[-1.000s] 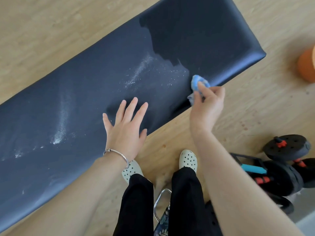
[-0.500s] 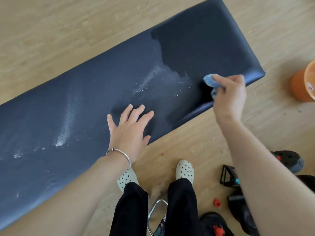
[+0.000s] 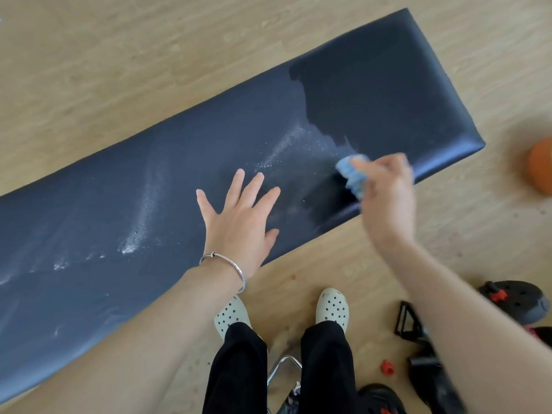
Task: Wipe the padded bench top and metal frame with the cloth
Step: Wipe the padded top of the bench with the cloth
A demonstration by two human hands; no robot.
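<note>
Compared with half a second before, the right hand (image 3: 388, 198) and the cloth (image 3: 352, 174) had shifted along the near edge of the surface (image 3: 149, 144), away from its right end and closer to the left hand (image 3: 239, 225). The left hand had not changed position.

The left hand lay flat on the surface near the near edge, palm down, fingers straight and spread, gripping nothing. A bracelet (image 3: 227, 264) sat at its wrist. The right hand was clenched around the bunched blue cloth, which pressed on the surface at the near edge, at the border between the darker zone (image 3: 388, 85) at the right end and the duller area carrying white residue (image 3: 143, 210).

Motion blur obscured the right hand's fingers. The left end of the surface ran out of view. An orange object (image 3: 540, 168) on the floor beyond the surface's right end was cut off. Whether the chrome tube (image 3: 283, 369) in front of the surface belonged to its frame could not be told.
</note>
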